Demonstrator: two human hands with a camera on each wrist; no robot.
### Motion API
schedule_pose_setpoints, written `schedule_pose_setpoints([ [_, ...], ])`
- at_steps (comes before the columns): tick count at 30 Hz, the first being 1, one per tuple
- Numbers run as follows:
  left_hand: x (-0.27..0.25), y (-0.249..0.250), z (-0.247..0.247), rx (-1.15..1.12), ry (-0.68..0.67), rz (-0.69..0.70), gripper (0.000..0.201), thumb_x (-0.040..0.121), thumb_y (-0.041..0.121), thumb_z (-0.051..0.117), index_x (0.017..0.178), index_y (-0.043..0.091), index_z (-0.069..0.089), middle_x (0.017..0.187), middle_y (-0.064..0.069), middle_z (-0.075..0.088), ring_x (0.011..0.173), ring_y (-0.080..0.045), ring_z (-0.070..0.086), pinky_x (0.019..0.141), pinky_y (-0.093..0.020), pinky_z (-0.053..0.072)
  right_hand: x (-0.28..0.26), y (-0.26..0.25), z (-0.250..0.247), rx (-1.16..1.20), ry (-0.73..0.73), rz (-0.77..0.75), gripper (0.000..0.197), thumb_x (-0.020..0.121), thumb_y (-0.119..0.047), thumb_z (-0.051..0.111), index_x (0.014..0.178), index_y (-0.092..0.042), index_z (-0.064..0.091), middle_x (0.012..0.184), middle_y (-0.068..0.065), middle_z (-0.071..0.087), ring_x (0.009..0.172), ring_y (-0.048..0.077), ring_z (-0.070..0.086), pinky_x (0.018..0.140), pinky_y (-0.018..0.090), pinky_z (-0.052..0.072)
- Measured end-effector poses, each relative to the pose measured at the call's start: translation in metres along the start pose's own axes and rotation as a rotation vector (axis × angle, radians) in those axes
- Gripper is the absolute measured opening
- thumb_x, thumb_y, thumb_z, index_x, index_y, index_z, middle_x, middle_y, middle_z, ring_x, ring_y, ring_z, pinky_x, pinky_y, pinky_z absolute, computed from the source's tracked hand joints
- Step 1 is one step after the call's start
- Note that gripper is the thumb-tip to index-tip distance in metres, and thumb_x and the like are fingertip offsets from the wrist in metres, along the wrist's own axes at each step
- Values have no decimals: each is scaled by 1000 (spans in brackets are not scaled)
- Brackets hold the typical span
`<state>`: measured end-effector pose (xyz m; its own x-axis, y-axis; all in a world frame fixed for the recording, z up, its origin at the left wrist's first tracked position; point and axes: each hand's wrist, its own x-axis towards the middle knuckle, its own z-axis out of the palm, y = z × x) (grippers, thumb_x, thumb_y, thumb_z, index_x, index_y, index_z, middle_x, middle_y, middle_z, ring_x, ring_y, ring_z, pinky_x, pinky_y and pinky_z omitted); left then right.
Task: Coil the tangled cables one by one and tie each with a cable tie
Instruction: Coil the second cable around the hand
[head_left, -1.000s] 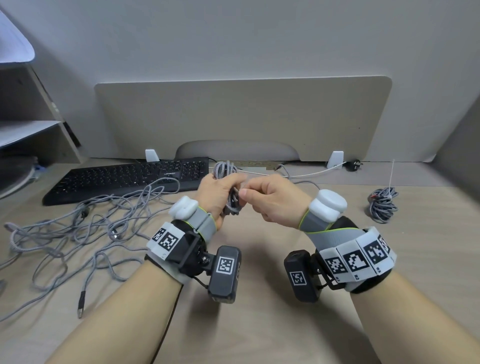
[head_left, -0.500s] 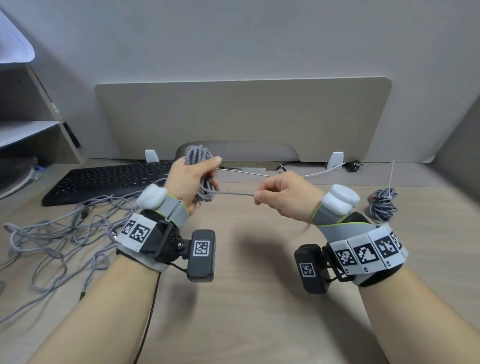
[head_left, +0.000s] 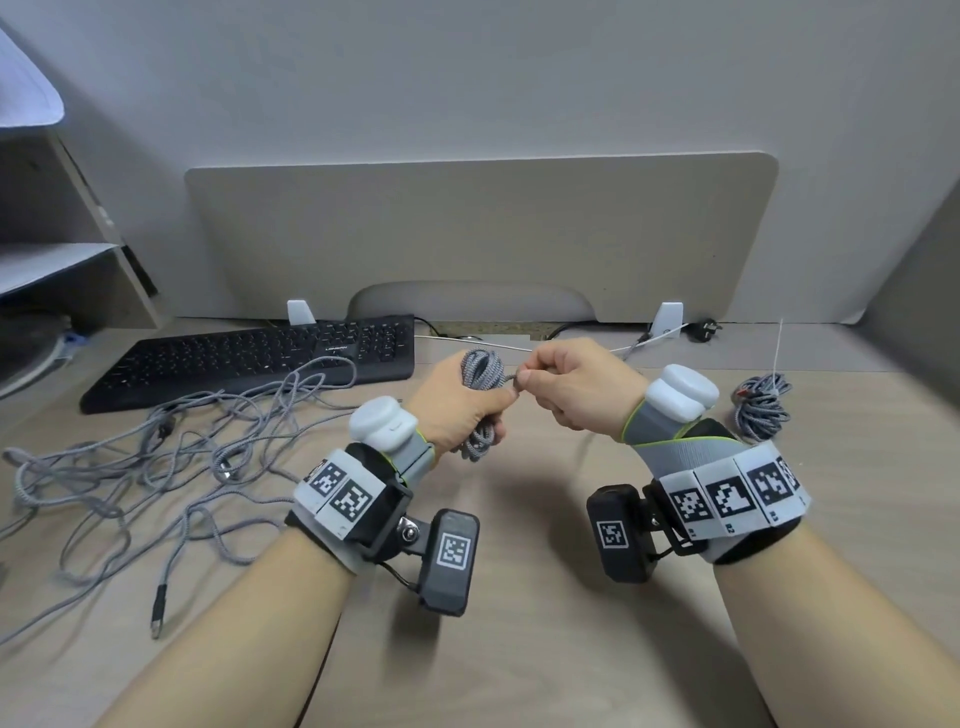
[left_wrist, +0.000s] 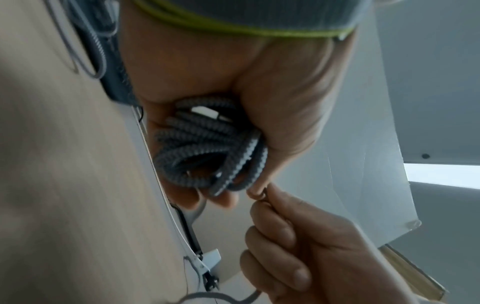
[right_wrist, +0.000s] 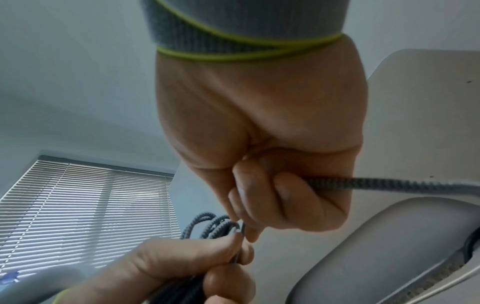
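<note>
Now the left hand grips the coiled cable – the right hand pinches its loose end above the desk.

Soft even daylight, faint shadows, bowed wide-angle edges, blurry wrist views.

Office: keyboard, desk divider

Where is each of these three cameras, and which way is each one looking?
Head: on the head, looking down at the desk; both forearms, left hand, right hand.
Left wrist: under the left wrist, looking along the palm at the coiled cable.
Right wrist: under the right wrist, looking up past its fingers.
All share the coil and both hands.
</note>
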<state>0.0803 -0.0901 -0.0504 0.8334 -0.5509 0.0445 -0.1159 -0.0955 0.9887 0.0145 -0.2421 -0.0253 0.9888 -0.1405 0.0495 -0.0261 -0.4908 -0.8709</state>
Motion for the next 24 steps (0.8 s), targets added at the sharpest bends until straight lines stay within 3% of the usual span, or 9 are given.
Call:
schedule_pose_setpoints([
  [3,7,-1,-12,23,148,34,25,90,3,65,78,12,45,50,-3,50,39,-20,52,47,-28,41,-2,-2,0,-4,-16,7,21,97,-16,52,78,-13,60,51,-4,40,44,16,29,42,22,24],
  [8,16,0,-38,-46,384,102,31,93,9,63,74,15,40,50,-2,43,36,-19,50,35,-18,32,-4,-6,-8,59,-22,0,21,96,-17,52,80,-10,63,50,-5,38,48,17,28,48,25,23],
  [12,12,0,-25,-103,300,93,38,89,39,69,78,16,41,53,-2,42,41,-22,51,41,-23,35,-7,-10,-8,63,-14,-43,19,97,-15,53,82,-8,62,51,-5,38,45,16,27,46,23,24],
  [16,8,-5,-2,-175,137,-3,56,72,71,63,79,18,47,56,-1,47,43,-22,50,59,-42,40,-10,-14,-4,67,-29,-101,16,96,-16,57,84,-11,66,56,-1,39,45,14,28,44,22,25],
  [18,7,-6,4,-212,97,-31,62,74,76,56,83,14,51,57,-1,48,44,-21,49,57,-39,40,-13,-16,-2,9,-54,-142,17,95,-16,59,81,-17,69,53,-6,41,46,15,29,44,22,26],
  [21,5,-7,7,-232,98,-18,58,78,69,58,80,12,51,56,-3,49,46,-22,49,51,-32,42,-15,-18,1,-85,-67,-184,16,93,-16,62,86,-9,74,47,-12,46,43,10,31,44,22,29],
  [24,6,-8,4,-276,140,-15,35,74,42,73,76,14,53,55,-3,50,44,-20,47,54,-31,39,-15,-18,8,-136,-84,-210,17,92,-18,64,85,-6,74,57,-2,50,46,9,30,47,24,28],
])
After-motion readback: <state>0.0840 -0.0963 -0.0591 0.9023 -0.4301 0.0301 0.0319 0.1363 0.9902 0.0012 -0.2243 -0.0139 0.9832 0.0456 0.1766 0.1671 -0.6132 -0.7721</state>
